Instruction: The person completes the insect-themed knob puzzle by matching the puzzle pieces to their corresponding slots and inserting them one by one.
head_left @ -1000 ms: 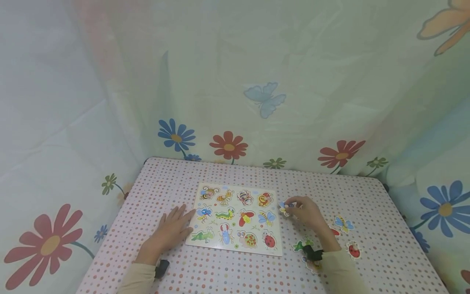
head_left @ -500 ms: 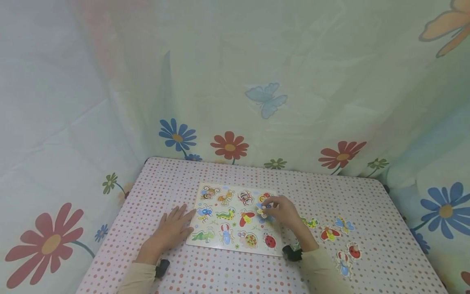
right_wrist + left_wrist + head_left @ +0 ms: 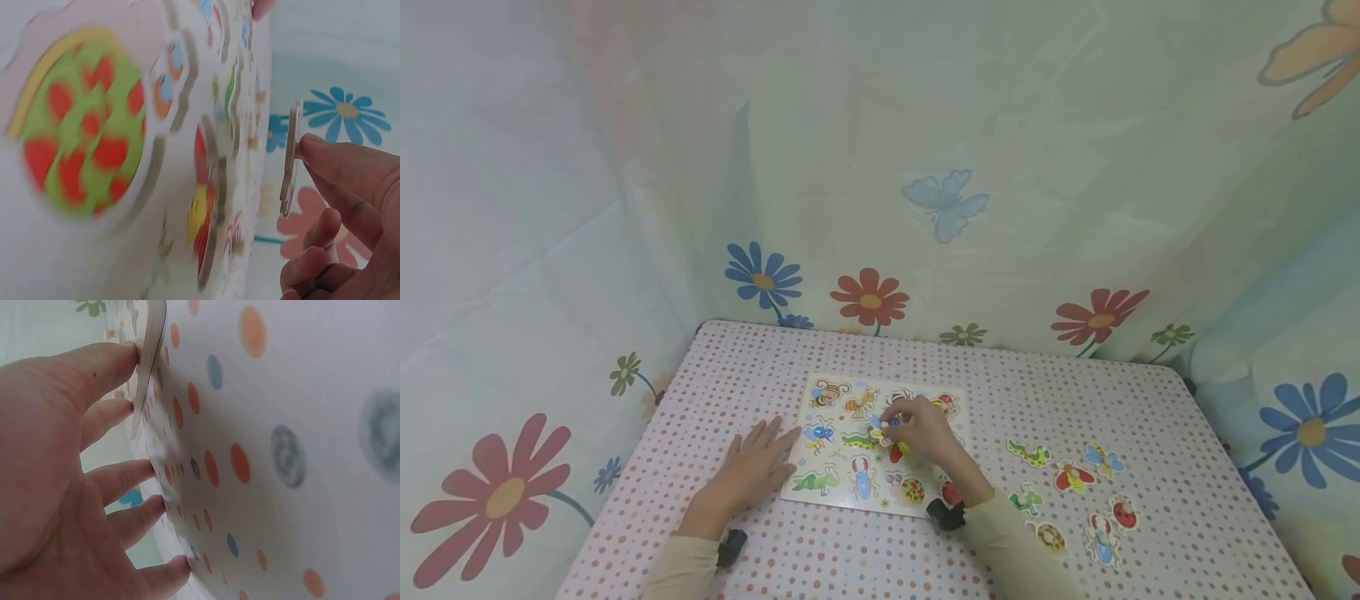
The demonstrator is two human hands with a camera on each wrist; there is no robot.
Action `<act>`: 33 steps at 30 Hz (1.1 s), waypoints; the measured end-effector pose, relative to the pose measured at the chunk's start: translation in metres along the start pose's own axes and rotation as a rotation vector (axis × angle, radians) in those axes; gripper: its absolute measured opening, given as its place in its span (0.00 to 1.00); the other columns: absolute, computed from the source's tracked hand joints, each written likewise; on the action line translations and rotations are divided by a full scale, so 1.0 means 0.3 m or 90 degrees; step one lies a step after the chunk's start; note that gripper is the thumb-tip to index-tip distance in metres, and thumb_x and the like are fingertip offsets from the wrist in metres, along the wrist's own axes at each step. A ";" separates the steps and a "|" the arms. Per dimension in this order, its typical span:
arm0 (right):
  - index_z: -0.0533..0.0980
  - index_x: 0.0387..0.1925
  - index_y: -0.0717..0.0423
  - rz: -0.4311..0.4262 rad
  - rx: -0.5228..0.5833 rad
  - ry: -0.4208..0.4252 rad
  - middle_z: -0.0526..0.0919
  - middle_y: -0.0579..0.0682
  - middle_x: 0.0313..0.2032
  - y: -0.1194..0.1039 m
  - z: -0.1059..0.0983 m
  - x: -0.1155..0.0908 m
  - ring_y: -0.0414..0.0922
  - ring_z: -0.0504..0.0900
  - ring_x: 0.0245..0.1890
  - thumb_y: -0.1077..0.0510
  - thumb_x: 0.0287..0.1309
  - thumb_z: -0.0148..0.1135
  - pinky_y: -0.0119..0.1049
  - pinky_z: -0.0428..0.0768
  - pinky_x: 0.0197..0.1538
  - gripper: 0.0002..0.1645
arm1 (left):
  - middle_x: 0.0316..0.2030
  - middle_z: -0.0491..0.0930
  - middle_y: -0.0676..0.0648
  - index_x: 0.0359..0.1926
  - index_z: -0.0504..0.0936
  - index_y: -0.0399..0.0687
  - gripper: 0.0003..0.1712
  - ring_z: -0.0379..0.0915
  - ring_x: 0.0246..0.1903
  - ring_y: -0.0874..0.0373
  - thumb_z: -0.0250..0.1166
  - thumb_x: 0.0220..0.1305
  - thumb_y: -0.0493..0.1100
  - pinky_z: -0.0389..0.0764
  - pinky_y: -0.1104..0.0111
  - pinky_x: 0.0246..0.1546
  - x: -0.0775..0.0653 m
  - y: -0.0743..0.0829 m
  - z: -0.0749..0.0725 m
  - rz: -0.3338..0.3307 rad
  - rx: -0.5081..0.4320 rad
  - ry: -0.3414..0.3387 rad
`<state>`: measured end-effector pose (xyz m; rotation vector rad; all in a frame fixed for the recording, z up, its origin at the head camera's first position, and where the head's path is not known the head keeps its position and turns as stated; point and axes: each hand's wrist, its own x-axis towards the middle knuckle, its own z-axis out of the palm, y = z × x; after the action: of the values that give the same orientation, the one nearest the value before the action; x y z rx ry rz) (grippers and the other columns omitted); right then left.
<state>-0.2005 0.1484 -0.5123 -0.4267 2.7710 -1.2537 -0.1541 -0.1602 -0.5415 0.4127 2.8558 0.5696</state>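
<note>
Okay, right hand (image 3: 921, 429) pinches a thin, pale-edged puzzle piece (image 3: 291, 162), bits of blue and yellow showing, above the insect board (image 3: 841, 497). Its long side runs roughly parallel to the board; can't tell where it points. Left hand (image 3: 752, 467): fingers spread.

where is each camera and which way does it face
On head: forward and down at the bug puzzle board and dotted tabletop; left grip, right grip and sleeves show.
On left wrist: along the tabletop to the board; left grip shows.
On right wrist: across the board; right grip shows, pinching a puzzle piece.
Head and right wrist share that piece.
</note>
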 end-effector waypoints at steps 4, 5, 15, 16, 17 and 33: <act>0.87 0.35 0.50 -0.031 0.014 -0.007 0.77 0.49 0.35 -0.033 0.047 0.023 0.46 0.70 0.34 0.61 0.56 0.73 0.36 0.71 0.27 0.05 | 0.77 0.50 0.39 0.76 0.63 0.55 0.34 0.41 0.75 0.37 0.59 0.73 0.52 0.41 0.35 0.70 -0.004 -0.003 -0.001 0.005 -0.002 -0.001; 0.87 0.35 0.49 -0.036 0.015 -0.010 0.77 0.49 0.35 -0.040 0.059 0.030 0.45 0.71 0.34 0.60 0.56 0.73 0.36 0.71 0.27 0.04 | 0.77 0.50 0.39 0.76 0.63 0.55 0.34 0.41 0.75 0.37 0.59 0.73 0.52 0.41 0.35 0.70 -0.004 -0.003 -0.002 0.006 -0.003 -0.002; 0.87 0.35 0.51 -0.057 0.000 -0.030 0.74 0.47 0.27 -0.104 0.167 0.083 0.42 0.67 0.27 0.60 0.53 0.75 0.31 0.67 0.24 0.06 | 0.77 0.50 0.38 0.76 0.63 0.55 0.34 0.42 0.75 0.36 0.59 0.73 0.52 0.41 0.34 0.69 0.000 -0.004 0.000 0.005 0.001 -0.004; 0.87 0.35 0.51 -0.057 0.001 -0.035 0.73 0.46 0.26 -0.110 0.176 0.088 0.42 0.67 0.25 0.60 0.53 0.75 0.31 0.67 0.23 0.06 | 0.77 0.50 0.38 0.76 0.63 0.55 0.34 0.42 0.75 0.36 0.59 0.73 0.52 0.41 0.34 0.69 -0.001 -0.003 -0.001 0.006 0.000 -0.004; 0.87 0.35 0.51 -0.057 -0.001 -0.040 0.73 0.45 0.24 -0.115 0.185 0.094 0.41 0.68 0.24 0.60 0.52 0.75 0.30 0.67 0.22 0.06 | 0.77 0.50 0.38 0.76 0.63 0.54 0.34 0.42 0.75 0.36 0.59 0.73 0.52 0.41 0.34 0.69 0.000 -0.004 -0.002 0.008 -0.001 -0.003; 0.86 0.35 0.44 -0.013 -0.077 -0.077 0.72 0.42 0.26 -0.157 0.275 0.126 0.40 0.68 0.30 0.55 0.53 0.75 0.45 0.67 0.42 0.07 | 0.77 0.50 0.38 0.76 0.63 0.56 0.34 0.42 0.75 0.37 0.59 0.73 0.53 0.42 0.34 0.69 -0.001 -0.012 0.001 0.012 0.005 0.002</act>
<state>-0.2119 0.0485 -0.5301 -0.5232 2.7543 -1.0312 -0.1545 -0.1634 -0.5433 0.4414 2.8604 0.5627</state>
